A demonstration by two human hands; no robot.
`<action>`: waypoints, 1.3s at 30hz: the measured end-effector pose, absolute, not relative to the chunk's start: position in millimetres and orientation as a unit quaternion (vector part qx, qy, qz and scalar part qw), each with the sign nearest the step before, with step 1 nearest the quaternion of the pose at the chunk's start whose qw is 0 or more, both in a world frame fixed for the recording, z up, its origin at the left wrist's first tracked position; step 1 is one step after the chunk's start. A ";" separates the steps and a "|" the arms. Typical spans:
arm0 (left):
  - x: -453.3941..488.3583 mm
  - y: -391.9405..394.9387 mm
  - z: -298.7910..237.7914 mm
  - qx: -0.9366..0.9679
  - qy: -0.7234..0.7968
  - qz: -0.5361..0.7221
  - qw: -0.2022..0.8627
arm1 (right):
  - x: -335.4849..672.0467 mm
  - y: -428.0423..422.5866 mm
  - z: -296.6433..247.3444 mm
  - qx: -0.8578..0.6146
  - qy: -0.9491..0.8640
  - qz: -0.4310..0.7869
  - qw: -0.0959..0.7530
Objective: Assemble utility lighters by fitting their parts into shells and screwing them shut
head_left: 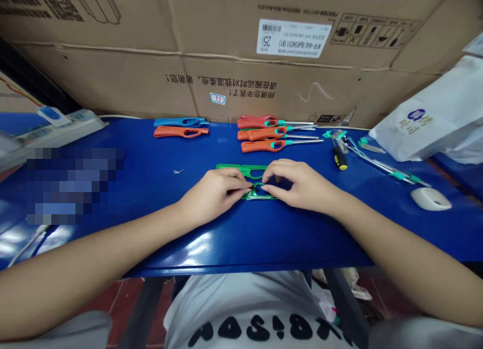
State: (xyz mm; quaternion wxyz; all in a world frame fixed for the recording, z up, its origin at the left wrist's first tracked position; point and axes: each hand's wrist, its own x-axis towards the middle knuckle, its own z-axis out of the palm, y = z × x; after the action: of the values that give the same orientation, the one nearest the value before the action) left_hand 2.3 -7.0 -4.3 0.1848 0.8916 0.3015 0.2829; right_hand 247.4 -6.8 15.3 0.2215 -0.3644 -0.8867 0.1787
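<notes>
So the left hand (213, 193) and right hand (298, 183) are both fiddling at the nearer green casing (260, 195), mid-frame; can't tell exactly what's pinched. Another green casing (230, 166) lies just behind it on the blue worktop (188, 248). Orange and red lighters (262, 146) sit upper centre, a yellow-and-black screwdriver (339, 160) off to their right, and a big cardboard box (226, 42) fills the top.

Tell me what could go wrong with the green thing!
The little silver pieces lie loose on the blue tabletop, so the left hand might brush them away.

The lower green piece sits between both hands' fingers; a slip could knock small parts out of place.

The right hand might also bump the upper green piece close by.
</notes>
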 end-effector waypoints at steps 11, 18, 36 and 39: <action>-0.5 -12.4 1.9 0.894 0.317 0.274 0.161 | 241.6 -3.3 -3.1 -0.296 -0.918 0.140 0.222; -0.7 -9.4 5.0 0.908 0.313 0.239 0.141 | 244.9 -1.6 0.5 -0.264 -0.953 0.025 0.143; -4.0 -5.2 -1.2 0.911 0.280 0.263 0.150 | 249.0 1.7 7.8 -0.211 -0.964 -0.033 0.159; -6.4 -6.4 1.2 0.916 0.286 0.252 0.127 | 258.2 2.6 16.4 -0.244 -0.953 -0.006 0.180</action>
State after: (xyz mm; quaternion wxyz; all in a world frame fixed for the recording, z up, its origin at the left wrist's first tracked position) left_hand -6.4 -6.4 1.2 0.1268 0.9158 0.2861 0.2517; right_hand 258.2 2.6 16.4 0.1804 -0.2437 -0.9529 -0.0062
